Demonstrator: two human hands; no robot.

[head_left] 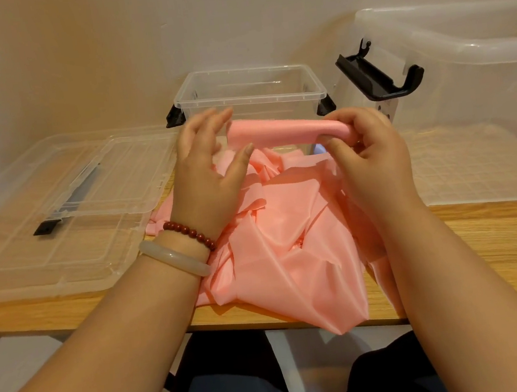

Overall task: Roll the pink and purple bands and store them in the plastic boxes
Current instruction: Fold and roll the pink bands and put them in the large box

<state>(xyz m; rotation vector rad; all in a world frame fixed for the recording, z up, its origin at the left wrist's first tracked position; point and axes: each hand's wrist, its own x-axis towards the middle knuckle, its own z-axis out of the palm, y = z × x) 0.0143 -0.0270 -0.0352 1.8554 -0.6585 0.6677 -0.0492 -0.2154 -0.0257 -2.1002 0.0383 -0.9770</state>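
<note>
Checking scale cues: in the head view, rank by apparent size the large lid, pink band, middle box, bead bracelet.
Largest: pink band and large lid, too alike to rank.
Then middle box.
Smallest: bead bracelet.

**Room and Furniture: Findings**

We note a plain cream-white wall [103, 36], unmarked, running behind the table [480, 235]. The table top is light wood grain with a straight front edge, and it meets the wall at the back. Below that edge, at left, we see floor [2, 363], pale grey with a small orange patch. The light is warm and even, and the shadows are soft.
</note>
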